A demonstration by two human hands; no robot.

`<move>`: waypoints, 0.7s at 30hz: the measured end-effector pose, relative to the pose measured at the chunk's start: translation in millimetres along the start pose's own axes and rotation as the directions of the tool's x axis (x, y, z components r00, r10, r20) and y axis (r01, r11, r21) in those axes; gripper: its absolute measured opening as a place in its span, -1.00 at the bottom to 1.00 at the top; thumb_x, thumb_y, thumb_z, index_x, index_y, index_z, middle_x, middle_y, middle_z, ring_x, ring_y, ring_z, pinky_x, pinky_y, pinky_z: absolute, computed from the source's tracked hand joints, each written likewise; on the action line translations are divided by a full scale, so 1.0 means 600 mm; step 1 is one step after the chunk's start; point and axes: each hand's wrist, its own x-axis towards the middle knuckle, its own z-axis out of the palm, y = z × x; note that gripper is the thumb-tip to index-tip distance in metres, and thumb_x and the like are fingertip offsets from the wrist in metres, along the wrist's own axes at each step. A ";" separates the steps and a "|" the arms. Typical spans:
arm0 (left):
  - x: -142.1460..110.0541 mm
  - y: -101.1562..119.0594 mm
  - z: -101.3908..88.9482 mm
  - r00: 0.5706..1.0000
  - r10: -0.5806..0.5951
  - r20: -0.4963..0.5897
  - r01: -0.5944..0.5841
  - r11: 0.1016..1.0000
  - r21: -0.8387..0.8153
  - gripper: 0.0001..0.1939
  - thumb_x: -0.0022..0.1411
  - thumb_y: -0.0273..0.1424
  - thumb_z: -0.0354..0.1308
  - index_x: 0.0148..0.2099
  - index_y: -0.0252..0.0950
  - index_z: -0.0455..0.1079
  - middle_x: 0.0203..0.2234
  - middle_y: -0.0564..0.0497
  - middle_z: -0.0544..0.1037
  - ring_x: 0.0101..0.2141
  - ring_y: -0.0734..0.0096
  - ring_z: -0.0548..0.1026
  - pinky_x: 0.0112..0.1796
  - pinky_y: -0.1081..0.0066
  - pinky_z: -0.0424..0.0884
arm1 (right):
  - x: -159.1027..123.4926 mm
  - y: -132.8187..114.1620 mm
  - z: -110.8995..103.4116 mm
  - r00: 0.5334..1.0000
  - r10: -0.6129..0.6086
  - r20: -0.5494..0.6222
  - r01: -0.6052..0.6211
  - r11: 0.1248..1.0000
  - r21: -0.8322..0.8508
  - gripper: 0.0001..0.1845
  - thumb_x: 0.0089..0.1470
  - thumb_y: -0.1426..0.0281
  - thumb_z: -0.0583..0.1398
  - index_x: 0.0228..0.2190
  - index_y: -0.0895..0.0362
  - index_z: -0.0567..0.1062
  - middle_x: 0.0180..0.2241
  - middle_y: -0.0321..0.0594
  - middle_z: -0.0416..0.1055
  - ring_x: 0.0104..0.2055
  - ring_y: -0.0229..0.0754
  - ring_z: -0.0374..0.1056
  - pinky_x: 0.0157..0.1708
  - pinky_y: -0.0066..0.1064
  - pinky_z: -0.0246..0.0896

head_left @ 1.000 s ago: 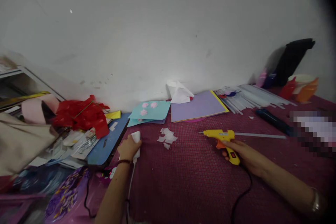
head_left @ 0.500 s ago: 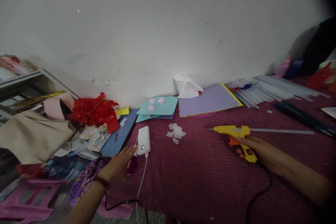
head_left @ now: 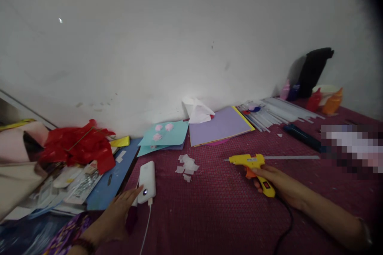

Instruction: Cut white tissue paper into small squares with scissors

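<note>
My right hand (head_left: 271, 179) is wrapped round the grip of a yellow hot glue gun (head_left: 247, 161) with an orange trigger. Its nozzle points left, and a long clear glue stick (head_left: 291, 157) sticks out of its back. A black cord hangs from the handle. My left hand (head_left: 119, 209) is stretched out with its fingertips at the left side of a white power bank (head_left: 147, 183). A white cable (head_left: 146, 229) is plugged into the power bank. Between the hands lie several translucent white scraps (head_left: 187, 166). Part of a dark purple thing shows beneath my left hand.
Teal card (head_left: 167, 137) with pink flowers and purple sheets (head_left: 220, 126) lie by the wall. Glue sticks (head_left: 278, 112), a dark blue tool (head_left: 302, 137) and paint bottles (head_left: 332, 101) are at right. Red plastic (head_left: 79, 143) and packets pile up at left. One patch is pixelated.
The view has turned right, bringing the bottles and a black object further in. My left hand stays beside the power bank; my right hand still holds the hot glue gun.
</note>
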 end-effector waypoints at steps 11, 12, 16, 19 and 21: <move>0.035 0.032 -0.040 0.995 0.014 -0.102 -0.017 0.999 -0.028 -0.25 -0.10 -0.49 0.07 0.23 -0.15 0.22 0.25 -0.03 0.22 0.23 0.17 0.15 0.18 0.18 0.04 | 0.003 -0.001 0.003 1.000 0.006 -0.015 -0.005 1.000 0.031 -0.76 0.00 0.23 0.27 -0.39 0.17 0.47 -0.56 -0.31 0.41 -0.56 -0.33 0.32 -0.57 -0.53 0.20; 0.059 0.062 -0.054 0.984 0.031 -0.173 -0.051 0.993 -0.110 -0.35 0.03 -0.41 0.03 0.23 -0.18 0.20 0.22 -0.04 0.27 0.20 0.21 0.20 0.16 0.24 0.09 | 0.003 -0.001 0.002 1.000 0.006 -0.021 -0.006 1.000 0.027 -0.75 -0.01 0.23 0.27 -0.39 0.17 0.47 -0.57 -0.31 0.41 -0.56 -0.33 0.32 -0.57 -0.53 0.20; 0.186 0.181 -0.088 0.973 -0.035 -0.230 -0.039 0.950 -0.311 -0.39 0.21 -0.19 -0.03 0.25 -0.35 0.12 0.17 -0.17 0.31 0.13 0.22 0.29 0.06 0.34 0.23 | -0.001 -0.002 0.002 1.000 0.002 -0.013 -0.002 1.000 0.010 -0.73 -0.01 0.20 0.27 -0.40 0.16 0.46 -0.58 -0.31 0.41 -0.56 -0.32 0.32 -0.57 -0.53 0.19; 0.259 0.238 -0.083 0.959 -0.132 -0.249 0.049 0.949 -0.312 -0.48 0.28 -0.19 -0.12 0.11 -0.46 0.28 0.02 -0.34 0.41 0.02 0.09 0.39 -0.04 0.25 0.28 | -0.007 -0.001 0.005 0.999 -0.019 -0.030 0.020 0.999 0.025 -0.71 -0.05 0.18 0.28 -0.42 0.15 0.45 -0.57 -0.31 0.42 -0.57 -0.32 0.31 -0.57 -0.52 0.19; 0.274 0.263 -0.071 0.948 -0.173 -0.269 0.087 0.949 -0.303 -0.54 0.30 -0.17 -0.13 -0.03 -0.43 0.38 -0.11 -0.32 0.46 -0.09 0.09 0.46 -0.12 0.24 0.31 | -0.015 0.002 0.005 0.997 -0.039 -0.068 0.042 0.998 0.044 -0.71 -0.08 0.17 0.29 -0.43 0.14 0.45 -0.58 -0.31 0.42 -0.57 -0.31 0.30 -0.56 -0.51 0.20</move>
